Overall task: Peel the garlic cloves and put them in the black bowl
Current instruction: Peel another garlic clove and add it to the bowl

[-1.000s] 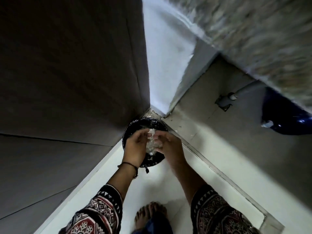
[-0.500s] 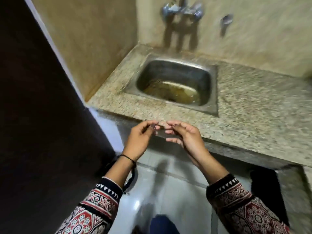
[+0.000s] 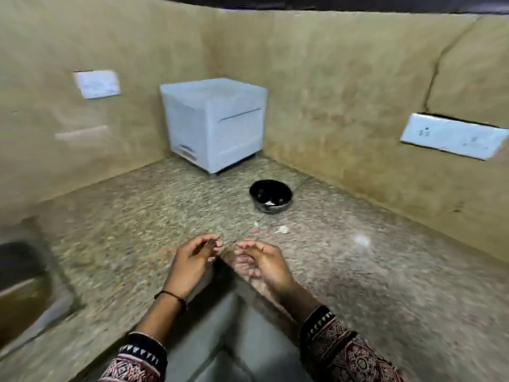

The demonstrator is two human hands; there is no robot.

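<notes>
Black bowl (image 3: 275,209) sits on the bench (image 3: 137,216) near the back corner, with white bits inside. A white garlic piece (image 3: 282,229) lies just in front of it. Left hand (image 3: 190,260) and right hand (image 3: 264,261) hover nearer, fingers curled. Blur: cannot tell whether either grip holds anything. Wall plate (image 3: 451,139) markings are unreadable.

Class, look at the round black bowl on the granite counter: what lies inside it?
Inside the round black bowl, a few pale pieces show; its near wall hides the rest.
</notes>
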